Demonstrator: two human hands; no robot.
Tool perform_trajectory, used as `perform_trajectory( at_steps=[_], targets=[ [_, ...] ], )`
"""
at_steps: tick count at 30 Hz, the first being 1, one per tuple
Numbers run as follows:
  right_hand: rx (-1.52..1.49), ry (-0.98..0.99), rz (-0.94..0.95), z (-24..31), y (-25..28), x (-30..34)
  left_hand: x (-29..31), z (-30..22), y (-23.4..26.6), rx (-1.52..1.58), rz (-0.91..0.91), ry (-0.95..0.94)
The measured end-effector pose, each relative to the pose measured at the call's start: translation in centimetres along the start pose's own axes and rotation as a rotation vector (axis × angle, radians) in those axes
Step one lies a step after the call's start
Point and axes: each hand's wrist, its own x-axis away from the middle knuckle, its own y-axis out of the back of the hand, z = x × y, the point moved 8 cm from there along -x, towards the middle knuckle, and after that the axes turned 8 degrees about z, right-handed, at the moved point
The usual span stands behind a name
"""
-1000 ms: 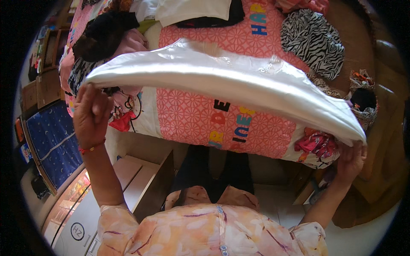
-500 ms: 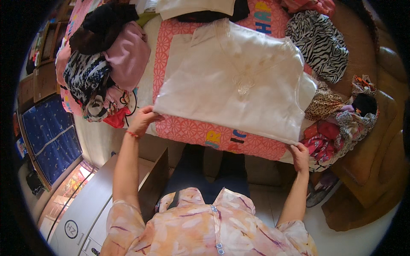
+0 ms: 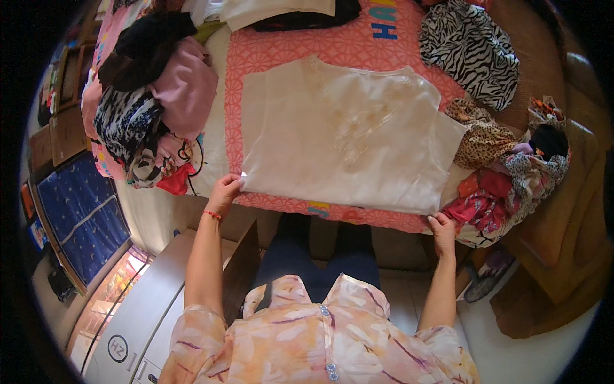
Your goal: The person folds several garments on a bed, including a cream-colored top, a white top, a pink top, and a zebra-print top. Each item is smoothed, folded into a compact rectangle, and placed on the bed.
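On the pink bedspread (image 3: 281, 54) a cream blouse (image 3: 339, 137) lies spread flat, front up, its hem running along the near edge of the bed. Left hand (image 3: 224, 194) pinches the hem's left corner, fingers closed on the cloth; right hand (image 3: 442, 232) holds the right corner the same way, at the very lip of the bed.

Risks, as I judge them:

- Hem overhang. The near edge of the blouse sits right at the edge of the bed, and the cloth looks thin and slippery. If either pinch loosens while the hem hangs over, the blouse could slide off toward the floor.
- Uneven pull. The right hand sits lower and farther out than the left, so the blouse lies skewed on the bedspread. Tugging harder on one corner would drag the cloth askew and put wrinkles across the embroidered front.
- Crowding. A leopard-print piece (image 3: 483, 141) touches the blouse's right side, and a heap of bright clothes (image 3: 511, 185) lies just beside the right hand. A sleeve moved that way could catch or get buried.
- Left side. A pile of pink, black and patterned garments (image 3: 150, 109) sits near the left corner, apart from the blouse for now; a wide sweep could pull it in.
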Motion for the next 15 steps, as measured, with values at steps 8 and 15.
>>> perform_trajectory(
  at_steps=[8,15],
  targets=[
    [-0.61,0.071,-0.246,4.5,-6.7,4.8,1.5,-3.6,3.3,-0.432,-0.493,-0.291],
    [-1.04,-0.006,-0.188,-3.3,-14.0,3.0,-4.6,-23.4,-25.9,-1.114,-0.16,-1.114]
  ],
)
